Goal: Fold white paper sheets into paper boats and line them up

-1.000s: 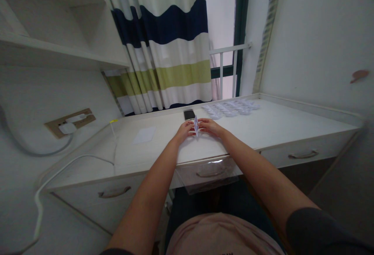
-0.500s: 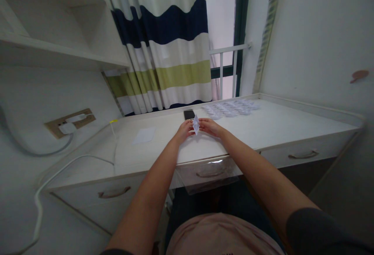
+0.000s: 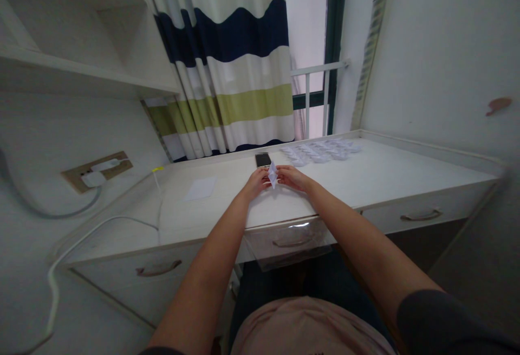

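Note:
Between my two hands stands a small folded white paper piece (image 3: 272,175), a narrow pointed diamond from this side. My left hand (image 3: 257,182) grips its left side with closed fingers, and my right hand (image 3: 293,177) grips its right side the same way. Both hands are low over the white desk (image 3: 231,192). Just behind my left hand lies a dark phone (image 3: 262,160). Beyond my right hand, several folded white paper pieces (image 3: 320,151) lie in rows near the back edge.
Flat white paper (image 3: 201,188) lies on the desk to the left. A white cable (image 3: 117,218) runs over the left end toward the wall socket (image 3: 97,172). A striped curtain (image 3: 244,73) hangs behind. A clear plastic sheet (image 3: 288,244) hangs over the middle drawer.
Both hands keep hold of the folded paper in almost the same place. The paper has shifted very slightly downward; nothing else has visibly moved.

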### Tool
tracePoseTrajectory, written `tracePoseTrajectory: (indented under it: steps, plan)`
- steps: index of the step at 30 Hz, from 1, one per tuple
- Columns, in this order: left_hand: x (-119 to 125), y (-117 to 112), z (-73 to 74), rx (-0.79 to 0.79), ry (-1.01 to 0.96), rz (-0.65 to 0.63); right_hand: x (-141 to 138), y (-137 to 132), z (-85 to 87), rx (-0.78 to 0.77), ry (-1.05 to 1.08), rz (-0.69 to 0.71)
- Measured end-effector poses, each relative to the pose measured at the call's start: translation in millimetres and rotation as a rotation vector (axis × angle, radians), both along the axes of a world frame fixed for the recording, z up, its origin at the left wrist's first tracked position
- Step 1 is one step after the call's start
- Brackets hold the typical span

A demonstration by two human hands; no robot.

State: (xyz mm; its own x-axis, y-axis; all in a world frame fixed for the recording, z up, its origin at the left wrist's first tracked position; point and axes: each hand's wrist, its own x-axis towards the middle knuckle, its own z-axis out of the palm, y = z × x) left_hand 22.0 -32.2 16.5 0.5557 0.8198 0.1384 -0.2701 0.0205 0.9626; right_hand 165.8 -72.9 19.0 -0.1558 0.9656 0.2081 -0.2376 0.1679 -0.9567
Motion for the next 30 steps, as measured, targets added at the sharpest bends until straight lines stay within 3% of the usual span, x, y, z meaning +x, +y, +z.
tracePoseTrajectory:
  steps: [30]
  plan:
    - [1.3,2.2,-0.1,0.054,0.013,0.022,2.9,6.4,-3.7,-0.005,0.015,0.012]
